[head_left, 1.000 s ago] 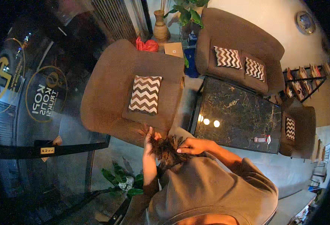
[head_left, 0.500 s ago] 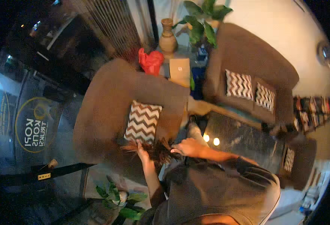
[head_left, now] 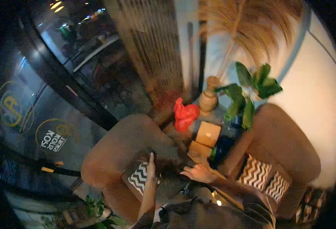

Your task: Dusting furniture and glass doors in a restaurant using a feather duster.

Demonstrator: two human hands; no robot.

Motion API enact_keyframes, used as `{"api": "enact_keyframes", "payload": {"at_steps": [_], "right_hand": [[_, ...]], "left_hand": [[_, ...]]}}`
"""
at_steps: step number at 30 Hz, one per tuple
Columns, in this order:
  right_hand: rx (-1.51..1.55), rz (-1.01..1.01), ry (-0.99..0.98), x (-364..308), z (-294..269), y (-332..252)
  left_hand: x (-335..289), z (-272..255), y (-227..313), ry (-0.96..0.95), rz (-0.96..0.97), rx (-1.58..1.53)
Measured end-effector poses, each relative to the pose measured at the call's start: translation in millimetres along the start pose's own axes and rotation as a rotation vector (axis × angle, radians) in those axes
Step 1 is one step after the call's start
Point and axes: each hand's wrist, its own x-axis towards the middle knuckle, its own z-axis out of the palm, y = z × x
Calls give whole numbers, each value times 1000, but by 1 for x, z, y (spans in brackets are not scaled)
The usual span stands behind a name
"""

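Between my hands is a dark brown, bushy feather duster [head_left: 166, 164], blurred by motion, above the brown armchair [head_left: 114, 141]. My right hand [head_left: 199, 173] is closed at its right end; the grip itself is partly hidden. My left hand [head_left: 151, 168] is upright, seen edge-on at the left side of the feathers, its visible fingers stretched out. Whether it touches the feathers is unclear. Just behind my left hand, a zigzag-patterned cushion [head_left: 138, 178] lies on the armchair seat, partly covered by my forearm.
Beyond the armchair are a red plastic bag [head_left: 186, 115], a tan box [head_left: 208, 133], a clay vase [head_left: 209, 99] and a leafy plant [head_left: 236, 101]. A brown sofa [head_left: 286, 141] with zigzag cushions [head_left: 255, 172] stands right. Glass panes [head_left: 19, 126] line the left.
My view has tilted up and swung, so the vase, bag and sofa sit lower. The feathers look darker and more blurred. My hands stay on either side of them, slightly further apart.
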Motion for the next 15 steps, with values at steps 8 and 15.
{"api": "enact_keyframes", "payload": {"at_steps": [8, 15], "right_hand": [[200, 52, 503, 177, -81, 46], [72, -417, 926, 463, -214, -71]], "left_hand": [[14, -49, 216, 237, 940, 393], [32, -138, 459, 1337, 1568, 941]]}}
